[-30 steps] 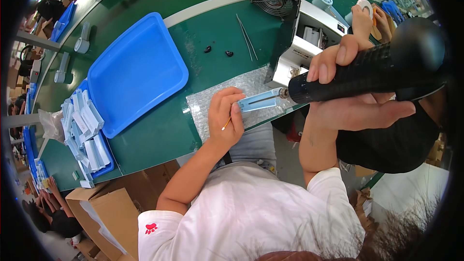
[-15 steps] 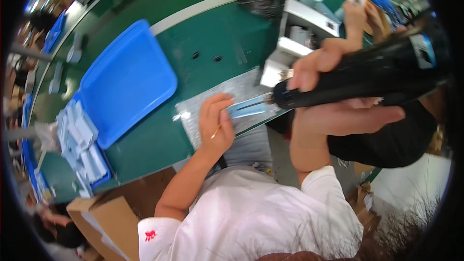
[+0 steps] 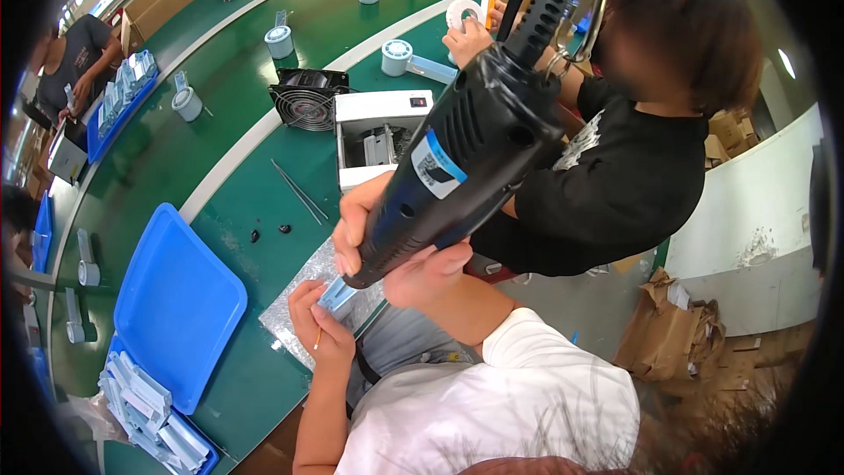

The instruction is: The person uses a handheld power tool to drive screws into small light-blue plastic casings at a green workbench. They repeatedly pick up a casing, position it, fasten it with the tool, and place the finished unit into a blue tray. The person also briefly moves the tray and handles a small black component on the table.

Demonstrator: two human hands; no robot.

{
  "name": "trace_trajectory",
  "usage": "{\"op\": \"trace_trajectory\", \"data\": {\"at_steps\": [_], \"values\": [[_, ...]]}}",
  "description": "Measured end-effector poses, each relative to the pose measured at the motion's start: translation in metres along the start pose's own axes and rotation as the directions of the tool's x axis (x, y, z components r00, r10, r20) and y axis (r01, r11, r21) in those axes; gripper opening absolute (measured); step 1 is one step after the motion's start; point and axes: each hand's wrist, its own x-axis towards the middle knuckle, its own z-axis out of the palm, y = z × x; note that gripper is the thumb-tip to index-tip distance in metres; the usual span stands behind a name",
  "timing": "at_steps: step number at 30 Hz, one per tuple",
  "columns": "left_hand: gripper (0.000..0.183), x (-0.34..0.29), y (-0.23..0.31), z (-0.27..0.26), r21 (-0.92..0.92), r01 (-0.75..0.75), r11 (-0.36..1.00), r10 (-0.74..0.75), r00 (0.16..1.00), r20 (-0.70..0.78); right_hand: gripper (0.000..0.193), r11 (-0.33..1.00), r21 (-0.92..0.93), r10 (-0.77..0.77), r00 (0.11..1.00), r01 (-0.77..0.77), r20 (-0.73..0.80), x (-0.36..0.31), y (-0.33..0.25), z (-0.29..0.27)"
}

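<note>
My right hand (image 3: 426,281) is wrapped round a large black electric screwdriver (image 3: 457,158), which slants down to the left. Its top end hangs on a metal hook. My left hand (image 3: 322,327) closes on a light-blue plastic part (image 3: 339,295), directly under the screwdriver's nose. The driver's tip and most of the part are hidden by the tool and fingers. A thin yellowish band or stick shows at my left fingers; I cannot tell which. Beneath lies a sheet of bubble wrap (image 3: 280,324) at the table edge.
Left stand a blue tray (image 3: 180,299) and a pile of light-blue parts (image 3: 141,400). Beyond my hands are tweezers (image 3: 299,191), small black pieces (image 3: 284,230), a white box (image 3: 378,108) and a black fan (image 3: 308,101). A co-worker in black (image 3: 615,185) sits close on my right.
The view has swung to the right, bringing the co-worker into fuller sight. The screwdriver now stands more steeply over the part. Both hands keep their hold.
</note>
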Motion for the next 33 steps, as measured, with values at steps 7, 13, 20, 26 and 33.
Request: {"op": "trace_trajectory", "data": {"at_steps": [7,13,20,26,33], "values": [[0.022,-0.001,0.0,0.001,0.026,-0.034,0.999,0.034,0.999,0.002,0.105,0.989,-0.017,0.144,0.988,-0.145,-0.05,-0.003,-0.011,-0.004],[0.021,0.005,0.007,-0.006,0.03,-0.006,1.0,0.005,1.0,0.028,0.085,0.972,0.233,0.01,0.996,-0.032,0.093,0.004,-0.003,-0.016],[0.016,0.034,0.02,-0.05,-0.003,0.246,0.969,-0.236,0.934,0.269,0.089,0.886,0.402,-0.359,0.891,0.232,0.277,0.037,-0.082,-0.003],[0.027,0.146,-0.048,-0.118,0.075,0.439,0.895,-0.442,0.854,0.273,0.066,0.855,-0.356,-0.37,0.925,0.377,0.091,0.055,-0.033,-0.005],[0.045,0.324,-0.218,-0.143,0.52,0.44,0.732,-0.347,0.898,-0.272,0.057,0.773,-0.482,-0.417,0.903,0.412,0.102,0.075,0.014,-0.011]]}}
